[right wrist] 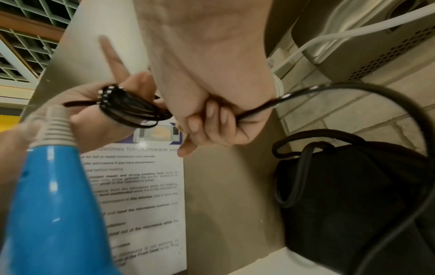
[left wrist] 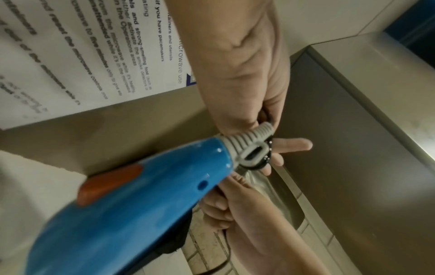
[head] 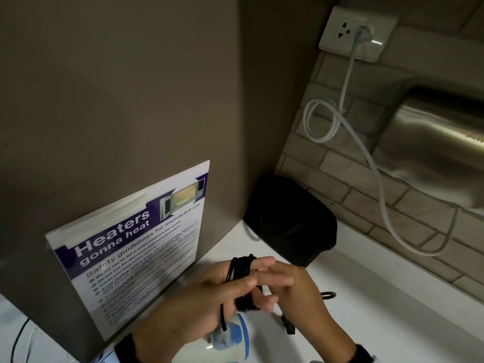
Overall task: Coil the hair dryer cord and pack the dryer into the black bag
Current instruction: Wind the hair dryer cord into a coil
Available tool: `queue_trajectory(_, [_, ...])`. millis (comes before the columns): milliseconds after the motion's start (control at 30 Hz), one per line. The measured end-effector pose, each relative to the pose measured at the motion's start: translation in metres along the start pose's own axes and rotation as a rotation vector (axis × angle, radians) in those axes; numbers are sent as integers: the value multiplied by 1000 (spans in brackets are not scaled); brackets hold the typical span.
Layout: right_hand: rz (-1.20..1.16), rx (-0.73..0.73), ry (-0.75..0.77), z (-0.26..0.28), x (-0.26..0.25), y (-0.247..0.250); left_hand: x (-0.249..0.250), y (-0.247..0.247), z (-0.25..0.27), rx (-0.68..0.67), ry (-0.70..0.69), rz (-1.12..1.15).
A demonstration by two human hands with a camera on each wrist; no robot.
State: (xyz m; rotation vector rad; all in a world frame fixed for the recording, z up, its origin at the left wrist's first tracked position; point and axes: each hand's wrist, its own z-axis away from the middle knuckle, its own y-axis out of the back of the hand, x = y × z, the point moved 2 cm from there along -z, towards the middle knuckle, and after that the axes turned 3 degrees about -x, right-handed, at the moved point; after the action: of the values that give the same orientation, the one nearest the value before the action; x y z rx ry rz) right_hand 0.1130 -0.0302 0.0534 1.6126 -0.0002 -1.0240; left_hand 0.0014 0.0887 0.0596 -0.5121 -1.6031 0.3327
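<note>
Cord (head: 242,281) sits in loops wound round left hand (head: 209,297) fingers beside the dryer (right wrist: 47,204), right hand (right wrist: 212,119) fingers curled on the free tail; slack there likely lets loops slide off fingertips before reaching black bag (head: 290,221) beyond them.

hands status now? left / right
Left hand: fingers mostly straight, black cord coiled around them, dryer hanging below.
Right hand: fingers curled around the cord's loose end.

Head above; wrists close underneath.
</note>
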Motion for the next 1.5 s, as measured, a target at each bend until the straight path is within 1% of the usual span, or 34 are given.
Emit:
queue_trajectory(67, [147,-53,-11,4,1,-9,-2,1,-4,65,-18,114])
queue_trajectory(167, [222,-69,22,16,-2,-18,-2,6,-9,194,-87,229])
queue_trajectory(267, [218,-135,20,28,-5,-23,2,18,-9,301,-172,254])
queue_trajectory(367, [251,-168,-14,36,-10,-23,4,28,-6,402,-186,220])
queue_trajectory(500, [273,-150,13,40,-20,-18,2,23,-7,458,-138,122])
queue_trajectory(567, [188,-183,18,40,-24,-14,2,22,-8,478,-130,70])
queue_trajectory(633, [153,-200,28,39,-26,-10,4,21,-8,481,-135,80])
queue_trajectory(700, [180,-217,32,36,-27,-10,6,20,-8,491,-139,116])
queue_trajectory(800, [211,-283,-12,35,-27,-17,5,22,-9,513,-157,126])
queue_trajectory(833, [235,-284,5,38,-28,-17,5,24,-9,521,-165,111])
queue_trajectory(900, [284,-244,45,40,-28,-17,5,31,-8,542,-172,27])
queue_trajectory(933, [338,-170,84,40,-27,-17,6,34,-7,546,-168,-19])
queue_trajectory(1000, [426,-30,112,37,-27,-14,5,38,-4,532,-146,-86])
queue_trajectory(1067, [405,52,112,43,-20,-12,4,35,-3,492,-117,-163])
queue_trajectory(1133, [395,164,158,50,-20,-1,3,32,-4,457,-90,-184])
queue_trajectory(1233, [361,287,241,49,-35,25,4,23,-5,349,-7,-267])
queue_trajectory(1300, [335,319,278,44,-45,38,4,17,-4,293,67,-339])
queue_trajectory(1367, [285,334,293,35,-53,47,2,10,-3,199,124,-333])
queue_trajectory(1433, [210,310,310,24,-53,51,4,2,-2,81,133,-320])
queue_trajectory(1500, [147,279,307,11,-49,51,9,-1,1,45,117,-259])
